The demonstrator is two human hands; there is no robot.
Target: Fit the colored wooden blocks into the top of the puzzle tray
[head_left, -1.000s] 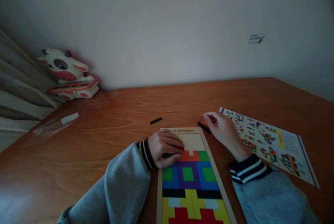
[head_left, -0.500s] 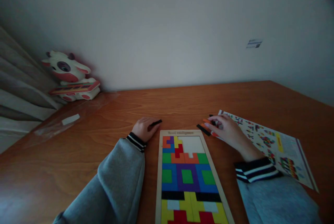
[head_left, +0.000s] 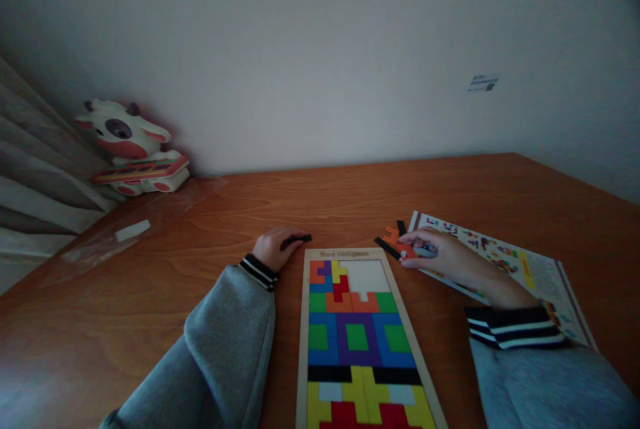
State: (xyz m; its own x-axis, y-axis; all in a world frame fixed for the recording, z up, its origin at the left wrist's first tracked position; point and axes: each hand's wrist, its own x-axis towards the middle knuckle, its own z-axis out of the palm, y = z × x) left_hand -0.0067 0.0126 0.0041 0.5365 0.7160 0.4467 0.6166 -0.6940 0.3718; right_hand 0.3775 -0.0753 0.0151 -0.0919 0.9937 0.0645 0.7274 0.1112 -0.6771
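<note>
2 hands are out on the wooden table (head_left: 350, 199), either side of the wooden puzzle tray (head_left: 301, 349) at lower centre of the frame; the left hand (head_left: 273, 248) sits just left of the tray's top corner, fingers curled over the near end of a small black bar piece (head_left: 299, 239), pinching it against the tabletop; the right hand (head_left: 440, 257) lies at centre right, fingertips pressed down on an orange puzzle piece (head_left: 400, 242), its wrist across the near edge of the printed pattern sheet (head_left: 530, 269); whether it truly grips the orange piece or just pins it, I cannot tell; 2 more black pieces sit there, one black strip (head_left: 387, 247) just beside the tray's top right corner, one short black piece (head_left: 401, 226) just above the orange one; inside the tray, coloured blocks fill nearly everything, with one bare gap (head_left: 365, 276) near the top right; both arms wear grey sleeves with striped cuffs; upper left of the frame, a cow figure (head_left: 133, 146) stands against the wall, and a clear plastic bag (head_left: 130, 229) lies on the table below it.
</note>
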